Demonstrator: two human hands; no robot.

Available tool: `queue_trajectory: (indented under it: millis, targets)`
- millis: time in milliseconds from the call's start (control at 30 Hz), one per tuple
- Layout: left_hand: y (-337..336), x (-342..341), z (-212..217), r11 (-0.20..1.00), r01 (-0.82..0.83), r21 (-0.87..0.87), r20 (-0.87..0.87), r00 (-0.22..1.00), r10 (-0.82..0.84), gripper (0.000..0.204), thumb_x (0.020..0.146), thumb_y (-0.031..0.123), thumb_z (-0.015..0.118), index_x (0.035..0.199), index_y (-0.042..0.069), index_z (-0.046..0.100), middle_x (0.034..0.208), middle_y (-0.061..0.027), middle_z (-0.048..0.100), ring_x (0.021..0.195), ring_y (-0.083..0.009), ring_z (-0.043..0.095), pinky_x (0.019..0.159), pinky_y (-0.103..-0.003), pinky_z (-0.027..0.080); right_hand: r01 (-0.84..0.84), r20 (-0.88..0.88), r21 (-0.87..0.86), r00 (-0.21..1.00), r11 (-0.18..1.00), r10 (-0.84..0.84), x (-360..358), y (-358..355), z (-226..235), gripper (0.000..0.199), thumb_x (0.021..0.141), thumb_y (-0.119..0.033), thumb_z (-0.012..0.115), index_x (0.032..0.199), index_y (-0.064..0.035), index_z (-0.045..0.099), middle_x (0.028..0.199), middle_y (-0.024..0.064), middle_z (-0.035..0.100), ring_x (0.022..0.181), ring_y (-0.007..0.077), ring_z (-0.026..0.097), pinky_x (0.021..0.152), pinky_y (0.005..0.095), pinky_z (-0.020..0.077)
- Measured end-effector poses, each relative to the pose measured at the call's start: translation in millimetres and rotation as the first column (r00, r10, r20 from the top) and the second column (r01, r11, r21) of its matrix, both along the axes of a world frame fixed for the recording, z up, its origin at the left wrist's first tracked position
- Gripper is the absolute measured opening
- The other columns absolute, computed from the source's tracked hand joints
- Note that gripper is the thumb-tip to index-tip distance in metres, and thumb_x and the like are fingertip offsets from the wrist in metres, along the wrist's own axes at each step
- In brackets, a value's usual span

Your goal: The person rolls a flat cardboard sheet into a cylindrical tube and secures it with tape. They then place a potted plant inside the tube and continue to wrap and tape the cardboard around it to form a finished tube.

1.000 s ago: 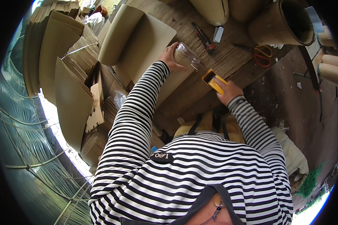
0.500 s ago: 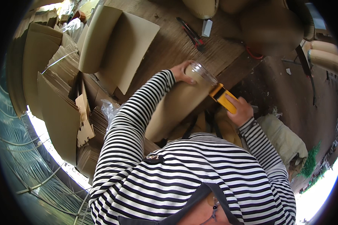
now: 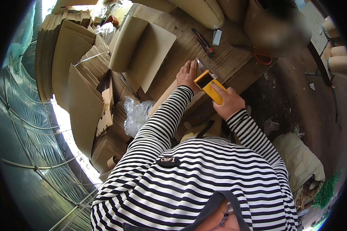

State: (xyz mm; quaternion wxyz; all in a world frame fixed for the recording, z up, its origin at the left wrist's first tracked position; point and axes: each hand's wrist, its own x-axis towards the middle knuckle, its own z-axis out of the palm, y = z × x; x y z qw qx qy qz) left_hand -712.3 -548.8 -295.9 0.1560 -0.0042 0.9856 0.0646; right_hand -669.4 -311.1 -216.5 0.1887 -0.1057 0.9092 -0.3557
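steadily keep left hand (image 3: 187, 75) curled on the clear tape roll (image 3: 205, 66) above the wooden table (image 3: 235, 57), right hand (image 3: 228, 101) closed around the yellow dispenser (image 3: 209, 86), feeding squarely.

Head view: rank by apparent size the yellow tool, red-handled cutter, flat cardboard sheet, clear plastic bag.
1. Flat cardboard sheet
2. Clear plastic bag
3. Yellow tool in the right hand
4. Red-handled cutter
The last two look close; fisheye bending and differing nearness make that order unsure.
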Motion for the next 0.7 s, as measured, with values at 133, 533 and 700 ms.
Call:
queue_trajectory:
  millis: [133, 533, 700]
  targets:
    - [9.5, 1.2, 4.5, 0.997, -0.078, 0.018, 0.072, 0.994, 0.077, 0.127, 0.058, 0.052, 0.092, 0.159, 0.015, 0.026, 0.159, -0.0138, 0.032, 0.145, -0.0328, 0.036, 0.120, -0.042, 0.032, -0.056, -0.121, -0.027, 0.991, 0.998, 0.052, 11.4, 55.6, 44.5, 0.071, 0.073, -0.018, 0.081, 0.140, -0.0299, 0.062, 0.086, 0.0100, 0.055, 0.072, 0.0286, 0.063, 0.068, 0.0382, 0.0566]
    - [-49.4, -51.8, 5.7, 0.945, -0.124, 0.302, 0.344, 0.939, 0.013, 0.131, 0.053, 0.047, 0.096, 0.159, 0.015, 0.025, 0.153, -0.0161, 0.041, 0.142, -0.0336, 0.042, 0.120, -0.042, 0.037, -0.244, 0.262, 0.309, 0.951, 0.919, 0.164, 6.1, 56.7, -72.1, 0.071, 0.083, -0.031, 0.073, 0.149, -0.0397, 0.049, 0.101, 0.0108, 0.058, 0.091, 0.0284, 0.067, 0.084, 0.0394, 0.0572]
    - [-95.4, -83.4, -26.0, 0.823, -0.180, 0.539, 0.444, 0.891, -0.096, 0.132, 0.054, 0.042, 0.098, 0.159, 0.013, 0.024, 0.148, -0.0174, 0.049, 0.139, -0.0329, 0.047, 0.119, -0.040, 0.036, -0.239, 0.316, 0.260, 0.937, 0.935, 0.152, -34.3, -1.5, -86.0, 0.062, 0.085, -0.032, 0.069, 0.144, -0.0386, 0.052, 0.112, 0.0136, 0.063, 0.103, 0.0327, 0.068, 0.090, 0.0443, 0.0562]
